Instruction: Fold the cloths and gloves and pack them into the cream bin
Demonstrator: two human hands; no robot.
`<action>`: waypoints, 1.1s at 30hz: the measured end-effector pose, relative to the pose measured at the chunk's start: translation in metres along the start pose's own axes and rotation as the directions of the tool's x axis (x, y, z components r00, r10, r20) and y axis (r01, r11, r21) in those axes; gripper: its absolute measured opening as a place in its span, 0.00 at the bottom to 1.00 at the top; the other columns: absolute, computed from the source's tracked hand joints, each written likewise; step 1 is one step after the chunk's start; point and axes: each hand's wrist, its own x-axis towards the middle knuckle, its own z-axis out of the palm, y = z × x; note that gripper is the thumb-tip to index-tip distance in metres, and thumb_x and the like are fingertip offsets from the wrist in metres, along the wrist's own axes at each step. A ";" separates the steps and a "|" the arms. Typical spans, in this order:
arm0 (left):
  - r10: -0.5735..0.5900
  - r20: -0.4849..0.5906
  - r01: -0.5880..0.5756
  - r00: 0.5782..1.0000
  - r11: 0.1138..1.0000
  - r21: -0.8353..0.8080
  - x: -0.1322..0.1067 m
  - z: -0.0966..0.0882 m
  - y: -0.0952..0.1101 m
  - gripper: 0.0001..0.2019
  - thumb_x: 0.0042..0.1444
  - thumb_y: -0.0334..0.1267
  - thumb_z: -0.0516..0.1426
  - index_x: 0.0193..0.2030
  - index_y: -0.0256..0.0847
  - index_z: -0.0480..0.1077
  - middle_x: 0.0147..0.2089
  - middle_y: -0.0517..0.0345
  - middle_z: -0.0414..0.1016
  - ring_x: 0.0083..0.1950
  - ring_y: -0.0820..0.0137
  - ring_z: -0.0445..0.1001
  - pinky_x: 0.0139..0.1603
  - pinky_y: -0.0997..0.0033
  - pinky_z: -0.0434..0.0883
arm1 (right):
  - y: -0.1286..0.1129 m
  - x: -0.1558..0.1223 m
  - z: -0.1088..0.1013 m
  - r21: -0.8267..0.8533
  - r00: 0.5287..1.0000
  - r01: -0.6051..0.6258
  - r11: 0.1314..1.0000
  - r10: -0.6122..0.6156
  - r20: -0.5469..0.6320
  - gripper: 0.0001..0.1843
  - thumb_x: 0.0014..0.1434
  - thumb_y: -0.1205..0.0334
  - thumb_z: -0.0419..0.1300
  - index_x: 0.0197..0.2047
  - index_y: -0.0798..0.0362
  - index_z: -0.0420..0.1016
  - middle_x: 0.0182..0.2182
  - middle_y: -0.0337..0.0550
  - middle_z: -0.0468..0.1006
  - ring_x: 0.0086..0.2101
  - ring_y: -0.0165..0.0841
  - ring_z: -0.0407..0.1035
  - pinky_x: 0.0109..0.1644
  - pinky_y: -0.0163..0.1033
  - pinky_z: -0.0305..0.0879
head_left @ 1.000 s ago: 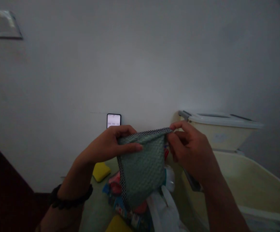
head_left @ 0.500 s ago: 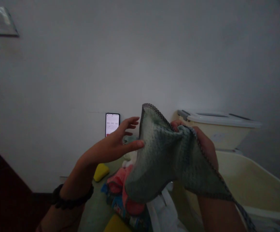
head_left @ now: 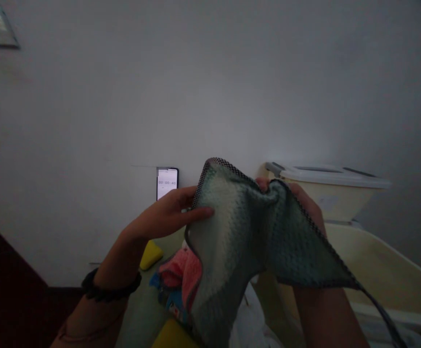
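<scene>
A grey-green waffle-weave cloth (head_left: 243, 232) with a dark checked edge hangs in front of me, partly unfolded. My right hand (head_left: 305, 200) is mostly hidden behind it and grips its top edge, with only the fingertips showing. My left hand (head_left: 170, 215) reaches in from the left, and its fingers close on the cloth's left edge near the upper corner. A dark beaded bracelet (head_left: 111, 287) sits on my left wrist.
A phone (head_left: 167, 182) showing a timer leans against the white wall. A cream plastic bin with a lid (head_left: 326, 186) stands at the right, and a cream tub (head_left: 384, 275) lies below it. Pink cloth (head_left: 181, 273), yellow sponges (head_left: 150, 253) and colourful packets lie underneath.
The cloth opened out from a folded square and swung over my right hand. My left hand let go half a second ago, and now it has taken the left edge again.
</scene>
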 end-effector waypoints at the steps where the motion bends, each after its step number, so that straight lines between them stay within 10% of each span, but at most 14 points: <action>1: -0.024 -0.057 0.022 0.998 0.999 -0.029 0.000 0.000 0.000 0.12 0.56 0.38 0.58 0.46 0.39 0.70 0.43 0.54 0.77 0.44 0.66 0.76 0.44 0.67 0.73 | -0.002 0.000 0.001 0.047 0.998 -0.039 0.998 0.037 0.042 0.16 0.58 0.48 0.46 0.29 0.47 0.68 0.29 0.42 0.77 0.35 0.41 0.73 0.39 0.45 0.66; 5: -0.047 -0.310 0.046 0.949 0.999 -0.012 -0.003 -0.003 0.004 0.11 0.53 0.42 0.60 0.40 0.38 0.69 0.35 0.59 0.75 0.36 0.68 0.75 0.35 0.72 0.72 | -0.003 -0.001 0.006 0.027 0.993 -0.058 0.998 0.055 0.105 0.19 0.52 0.41 0.55 0.36 0.48 0.68 0.33 0.43 0.78 0.33 0.40 0.73 0.34 0.42 0.66; 9: -0.075 -0.420 0.110 0.905 0.992 0.060 -0.006 -0.002 0.012 0.12 0.52 0.45 0.59 0.37 0.39 0.68 0.29 0.61 0.71 0.30 0.70 0.73 0.27 0.74 0.69 | 0.003 0.002 0.006 -0.291 0.994 0.031 0.956 0.001 0.111 0.27 0.42 0.57 0.70 0.46 0.46 0.68 0.36 0.38 0.78 0.35 0.36 0.72 0.37 0.38 0.65; 13: -0.099 -0.431 0.124 0.897 0.992 0.032 -0.007 0.001 0.017 0.11 0.51 0.45 0.60 0.33 0.40 0.66 0.24 0.64 0.68 0.22 0.74 0.68 0.20 0.79 0.62 | 0.006 0.004 0.001 -0.553 0.989 0.142 0.821 -0.135 0.054 0.13 0.55 0.52 0.60 0.39 0.51 0.74 0.32 0.38 0.77 0.33 0.34 0.70 0.36 0.36 0.62; 19: -0.096 -0.483 0.105 0.871 0.994 -0.009 -0.005 -0.001 0.016 0.10 0.51 0.44 0.60 0.31 0.39 0.67 0.25 0.64 0.70 0.22 0.76 0.67 0.20 0.80 0.62 | 0.002 0.004 -0.005 -0.621 0.960 0.145 0.771 -0.263 -0.102 0.22 0.58 0.42 0.52 0.32 0.50 0.76 0.25 0.40 0.74 0.30 0.36 0.68 0.30 0.37 0.61; 24: -0.190 -0.064 0.197 0.980 0.970 0.142 -0.010 -0.011 0.012 0.11 0.50 0.44 0.61 0.37 0.41 0.72 0.34 0.59 0.77 0.34 0.67 0.76 0.30 0.74 0.71 | 0.004 0.006 -0.011 -0.573 0.937 0.158 0.804 -0.305 -0.169 0.31 0.57 0.34 0.45 0.43 0.47 0.77 0.31 0.46 0.78 0.37 0.42 0.72 0.35 0.41 0.65; 28: -0.307 0.282 0.223 0.909 0.929 0.295 -0.014 -0.019 0.004 0.13 0.45 0.39 0.65 0.39 0.43 0.75 0.39 0.58 0.79 0.41 0.62 0.77 0.40 0.68 0.73 | 0.007 0.010 -0.023 -0.468 0.957 0.096 0.878 -0.210 -0.198 0.32 0.55 0.33 0.48 0.45 0.50 0.76 0.30 0.47 0.79 0.35 0.42 0.74 0.35 0.43 0.68; 31: -0.182 0.128 0.170 0.975 0.981 0.095 -0.011 -0.021 -0.006 0.09 0.44 0.38 0.65 0.33 0.40 0.75 0.33 0.59 0.79 0.35 0.66 0.76 0.36 0.70 0.73 | 0.004 0.009 -0.029 -0.326 0.977 0.041 0.945 -0.106 -0.184 0.29 0.56 0.36 0.50 0.45 0.50 0.76 0.31 0.46 0.80 0.37 0.43 0.75 0.37 0.45 0.70; 33: -0.034 -0.156 0.017 0.987 0.994 -0.104 -0.005 -0.022 -0.012 0.10 0.45 0.41 0.64 0.33 0.40 0.73 0.31 0.59 0.77 0.33 0.68 0.75 0.35 0.71 0.72 | -0.001 0.007 -0.029 -0.221 0.990 -0.002 0.975 -0.030 -0.141 0.24 0.57 0.41 0.53 0.46 0.49 0.74 0.34 0.45 0.81 0.38 0.42 0.75 0.38 0.45 0.71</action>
